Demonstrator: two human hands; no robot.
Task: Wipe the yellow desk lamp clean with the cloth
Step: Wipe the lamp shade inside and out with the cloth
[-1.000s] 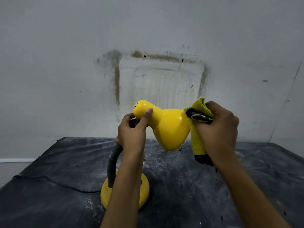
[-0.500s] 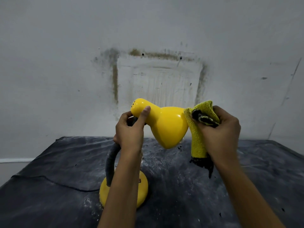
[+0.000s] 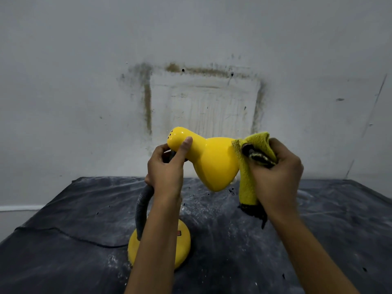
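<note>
Grey, stained wall [image 3: 84, 81] rises behind a dark surface [image 3: 318, 230] dusted with white powder, seen from the head view. On it stands the yellow desk lamp [image 3: 214, 162], its round base [image 3: 182, 245] near the front and a black cord [image 3: 63, 234] trailing off to the left. Its grey flexible neck [image 3: 142, 204] curves up to the shade [image 3: 218, 166], which is tilted with its mouth facing down and right. The left hand [image 3: 165, 168] grips the top of the neck, thumb lying along the shade's narrow end. The right hand [image 3: 277, 177] clutches a bunched yellow cloth [image 3: 248, 183] with dark edging, held against the shade's right rim, one end hanging down.
</note>
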